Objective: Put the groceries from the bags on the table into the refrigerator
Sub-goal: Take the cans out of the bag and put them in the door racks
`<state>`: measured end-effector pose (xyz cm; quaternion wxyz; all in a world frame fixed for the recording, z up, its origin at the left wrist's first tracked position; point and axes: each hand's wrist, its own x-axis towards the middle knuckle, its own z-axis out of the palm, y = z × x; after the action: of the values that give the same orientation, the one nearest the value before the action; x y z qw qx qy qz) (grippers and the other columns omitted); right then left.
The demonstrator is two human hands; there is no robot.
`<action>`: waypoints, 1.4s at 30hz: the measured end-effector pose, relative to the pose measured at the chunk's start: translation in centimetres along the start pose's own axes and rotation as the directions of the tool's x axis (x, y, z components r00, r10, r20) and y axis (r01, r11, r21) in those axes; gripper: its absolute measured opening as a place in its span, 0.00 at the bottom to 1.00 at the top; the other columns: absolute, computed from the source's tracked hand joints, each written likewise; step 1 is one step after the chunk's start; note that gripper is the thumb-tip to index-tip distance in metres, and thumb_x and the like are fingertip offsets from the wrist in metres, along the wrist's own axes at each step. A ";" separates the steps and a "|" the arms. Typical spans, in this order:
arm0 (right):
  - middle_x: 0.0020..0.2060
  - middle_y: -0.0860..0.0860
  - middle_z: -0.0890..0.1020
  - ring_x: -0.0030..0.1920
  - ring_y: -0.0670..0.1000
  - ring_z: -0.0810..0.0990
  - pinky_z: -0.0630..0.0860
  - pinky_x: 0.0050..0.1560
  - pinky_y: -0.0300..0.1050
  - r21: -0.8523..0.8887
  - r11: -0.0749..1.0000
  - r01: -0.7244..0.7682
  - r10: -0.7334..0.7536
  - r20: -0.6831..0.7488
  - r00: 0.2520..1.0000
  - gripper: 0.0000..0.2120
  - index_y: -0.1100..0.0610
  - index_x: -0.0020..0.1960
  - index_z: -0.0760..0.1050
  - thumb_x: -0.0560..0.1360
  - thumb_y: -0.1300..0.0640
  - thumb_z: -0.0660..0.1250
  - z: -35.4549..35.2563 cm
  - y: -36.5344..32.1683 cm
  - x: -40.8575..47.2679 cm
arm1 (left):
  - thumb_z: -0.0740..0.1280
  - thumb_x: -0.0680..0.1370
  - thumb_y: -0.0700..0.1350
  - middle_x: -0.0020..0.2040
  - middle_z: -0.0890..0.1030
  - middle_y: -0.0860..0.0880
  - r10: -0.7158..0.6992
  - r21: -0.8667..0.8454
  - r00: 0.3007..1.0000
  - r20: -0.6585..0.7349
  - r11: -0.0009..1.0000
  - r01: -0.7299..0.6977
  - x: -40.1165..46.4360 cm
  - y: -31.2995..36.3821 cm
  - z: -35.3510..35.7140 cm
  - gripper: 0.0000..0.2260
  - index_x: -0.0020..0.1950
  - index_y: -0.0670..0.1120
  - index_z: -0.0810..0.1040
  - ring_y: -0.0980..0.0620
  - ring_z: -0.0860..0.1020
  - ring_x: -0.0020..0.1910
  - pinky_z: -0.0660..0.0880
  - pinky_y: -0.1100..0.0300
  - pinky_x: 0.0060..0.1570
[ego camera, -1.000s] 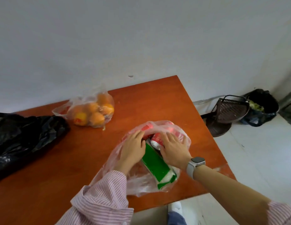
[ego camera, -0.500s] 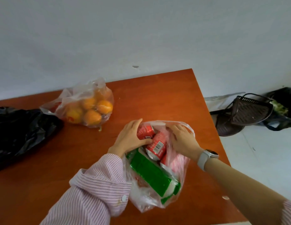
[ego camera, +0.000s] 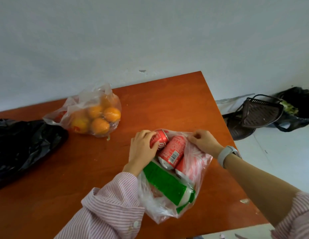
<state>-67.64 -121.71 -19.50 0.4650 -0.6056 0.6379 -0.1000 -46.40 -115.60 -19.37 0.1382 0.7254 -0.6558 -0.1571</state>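
Note:
A clear plastic bag [ego camera: 196, 166] lies open on the orange-brown table [ego camera: 167, 104], near its right edge. Inside are red soda cans and a green carton [ego camera: 165, 184]. My left hand [ego camera: 143, 149] grips the far-left red can [ego camera: 159, 139] at the bag's mouth. A second red can [ego camera: 172, 152] lies beside it, with a third partly hidden under the plastic. My right hand [ego camera: 202, 140] pinches the bag's rim and holds it open. A second clear bag with several oranges [ego camera: 96, 116] sits at the back left.
A black plastic bag [ego camera: 20, 145] lies on the table's left side. A white wall runs behind the table. On the floor to the right stand a dark mesh basket [ego camera: 259, 112] and a black rubbish bag [ego camera: 298, 107]. The table's right edge is close to my right forearm.
The bag's mouth has been pulled wider and the red cans are exposed. My left hand has closed around one can, and my right hand has shifted to the bag's rim.

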 end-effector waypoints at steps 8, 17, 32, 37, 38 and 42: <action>0.30 0.56 0.73 0.33 0.54 0.72 0.69 0.33 0.44 -0.002 0.963 -0.270 0.268 -0.113 0.957 0.13 0.63 0.31 0.71 0.74 0.63 0.63 0.3 -1.1 -0.5 | 0.69 0.73 0.48 0.68 0.68 0.49 -0.049 -0.160 0.990 0.136 0.985 0.071 -1.2 -1.5 0.0 0.27 0.70 0.50 0.64 0.49 0.65 0.68 0.59 0.52 0.68; 0.65 0.54 0.72 0.66 0.55 0.68 0.60 0.69 0.55 -0.442 0.825 0.353 -0.458 -0.154 0.876 0.18 0.54 0.66 0.67 0.77 0.57 0.58 1.9 -2.7 -4.8 | 0.76 0.66 0.47 0.70 0.64 0.45 -0.201 -0.382 0.947 0.252 0.878 0.288 -2.3 -3.1 0.0 0.43 0.73 0.51 0.55 0.47 0.68 0.65 0.68 0.50 0.63; 0.67 0.53 0.65 0.67 0.56 0.63 0.57 0.68 0.55 -0.810 0.302 0.503 -0.404 0.369 0.837 0.31 0.55 0.68 0.58 0.69 0.54 0.67 5.7 -4.4 -3.0 | 0.73 0.68 0.57 0.66 0.69 0.43 -0.164 0.012 0.917 0.363 0.985 0.172 0.3 -2.8 -0.8 0.41 0.73 0.50 0.54 0.42 0.73 0.61 0.70 0.49 0.60; 0.67 0.52 0.68 0.66 0.54 0.68 0.64 0.63 0.51 -0.787 0.217 0.577 -0.457 0.441 0.773 0.36 0.54 0.69 0.58 0.69 0.38 0.66 3.9 -4.9 -2.5 | 0.76 0.62 0.57 0.59 0.78 0.48 -0.218 -0.277 0.868 0.446 0.889 0.366 0.4 -4.2 -1.9 0.35 0.65 0.49 0.69 0.48 0.77 0.54 0.73 0.53 0.57; 0.67 0.52 0.69 0.66 0.54 0.69 0.65 0.63 0.50 -0.750 0.351 0.560 -0.450 0.390 0.803 0.38 0.54 0.70 0.58 0.68 0.37 0.66 3.3 -5.3 -3.0 | 0.77 0.63 0.55 0.57 0.79 0.47 -0.232 -0.416 0.867 0.441 0.803 0.426 0.3 -4.5 -2.4 0.33 0.63 0.47 0.71 0.49 0.78 0.52 0.75 0.54 0.55; 0.55 0.52 0.78 0.53 0.51 0.78 0.74 0.46 0.40 0.078 0.963 0.257 -0.262 0.068 0.963 0.29 0.55 0.63 0.64 0.68 0.46 0.71 1.8 -7.8 -5.5 | 0.70 0.72 0.43 0.49 0.81 0.46 -0.319 -0.796 0.889 0.328 0.413 0.442 -0.2 -3.5 -5.0 0.19 0.62 0.41 0.74 0.53 0.80 0.41 0.76 0.62 0.40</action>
<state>-61.96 -118.07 -12.50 0.4928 -0.6711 0.5307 -0.1583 -41.20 -115.04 -16.25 0.3959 0.6793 -0.3164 -0.5308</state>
